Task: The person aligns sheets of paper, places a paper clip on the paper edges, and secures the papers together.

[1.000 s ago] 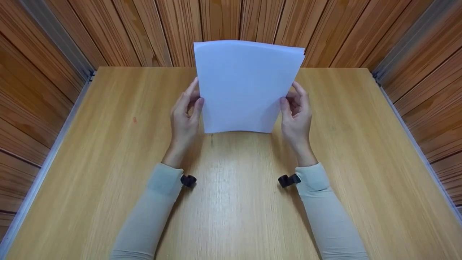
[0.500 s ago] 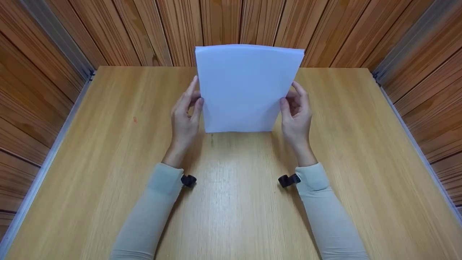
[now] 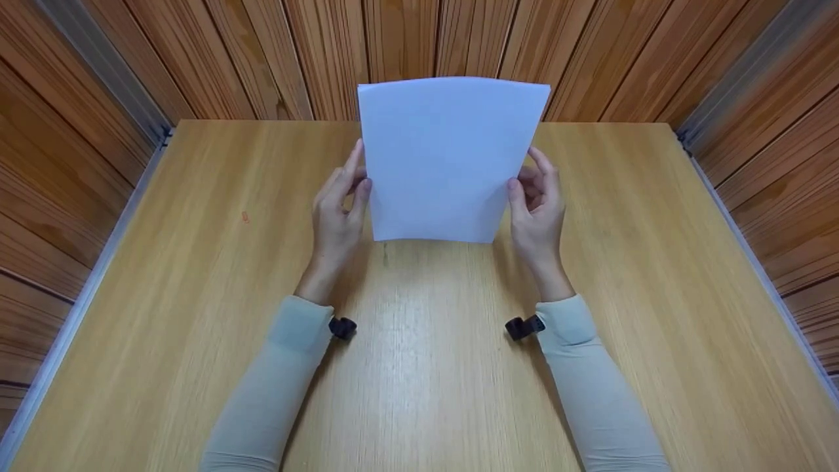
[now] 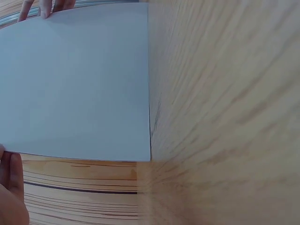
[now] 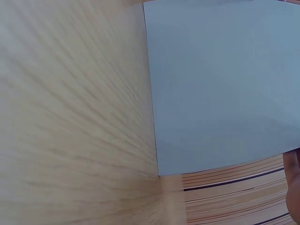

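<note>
A stack of white paper (image 3: 452,160) stands upright above the far half of the table, its top edge bowed slightly. My left hand (image 3: 336,213) grips its left side, thumb in front and fingers behind. On the opposite side my right hand (image 3: 539,210) holds the edge the same way. In the left wrist view the lower edge of the paper (image 4: 84,84) meets the tabletop. The right wrist view likewise shows the paper's (image 5: 220,89) bottom edge at the wood. Most fingertips are hidden behind the sheets.
The wooden table (image 3: 406,367) spreads around both arms. A small reddish mark (image 3: 246,217) lies left of the left hand. Wood-plank walls (image 3: 229,59) rise behind the table and at both sides. Small black devices (image 3: 342,328) sit on both wrists.
The paper's top has shifted and evened out, its loose edges at the upper right coming closer together. Both hands keep hold of the sides and have barely moved.
</note>
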A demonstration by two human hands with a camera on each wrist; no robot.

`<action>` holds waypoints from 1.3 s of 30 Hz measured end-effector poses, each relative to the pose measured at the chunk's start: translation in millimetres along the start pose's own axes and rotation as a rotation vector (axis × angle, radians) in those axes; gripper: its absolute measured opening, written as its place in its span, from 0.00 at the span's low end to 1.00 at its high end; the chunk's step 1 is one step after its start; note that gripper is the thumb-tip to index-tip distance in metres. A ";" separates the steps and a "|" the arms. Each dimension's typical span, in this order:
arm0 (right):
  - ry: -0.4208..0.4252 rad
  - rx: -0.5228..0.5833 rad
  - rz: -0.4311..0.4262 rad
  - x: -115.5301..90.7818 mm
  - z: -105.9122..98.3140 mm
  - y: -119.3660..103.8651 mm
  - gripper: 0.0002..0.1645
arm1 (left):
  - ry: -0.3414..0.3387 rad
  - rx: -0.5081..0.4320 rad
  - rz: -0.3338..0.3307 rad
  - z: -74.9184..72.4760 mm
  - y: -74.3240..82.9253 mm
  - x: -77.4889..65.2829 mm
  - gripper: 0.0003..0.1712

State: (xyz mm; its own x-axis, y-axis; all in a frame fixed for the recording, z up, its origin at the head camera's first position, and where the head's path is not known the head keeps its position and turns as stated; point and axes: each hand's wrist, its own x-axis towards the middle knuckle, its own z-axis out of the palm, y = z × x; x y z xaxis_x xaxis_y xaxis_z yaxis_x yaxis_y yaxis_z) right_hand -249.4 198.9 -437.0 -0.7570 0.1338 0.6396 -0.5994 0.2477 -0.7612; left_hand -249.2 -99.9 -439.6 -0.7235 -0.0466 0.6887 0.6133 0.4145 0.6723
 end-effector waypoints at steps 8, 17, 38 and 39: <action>0.003 -0.012 -0.002 -0.8 0.0 0.5 0.28 | -0.005 -0.001 0.013 -0.1 -0.9 -0.1 0.29; 0.002 -0.032 -0.025 1.6 2.4 -1.6 0.32 | 0.008 -0.003 0.038 -0.1 -2.0 1.8 0.28; 0.026 -0.022 -0.026 -2.0 3.6 -5.0 0.30 | 0.022 -0.015 0.040 -0.3 -3.0 0.1 0.29; 0.022 -0.021 -0.027 -2.1 3.5 -4.4 0.31 | 0.020 -0.018 0.041 -0.3 -3.3 0.2 0.29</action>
State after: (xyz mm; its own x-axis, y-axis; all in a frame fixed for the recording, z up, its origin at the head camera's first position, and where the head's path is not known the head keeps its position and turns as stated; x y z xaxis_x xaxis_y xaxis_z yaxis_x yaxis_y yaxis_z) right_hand -246.0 194.2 -435.4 -0.7348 0.1476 0.6621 -0.6136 0.2713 -0.7415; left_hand -251.2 -101.6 -441.6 -0.6914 -0.0480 0.7209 0.6482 0.3996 0.6482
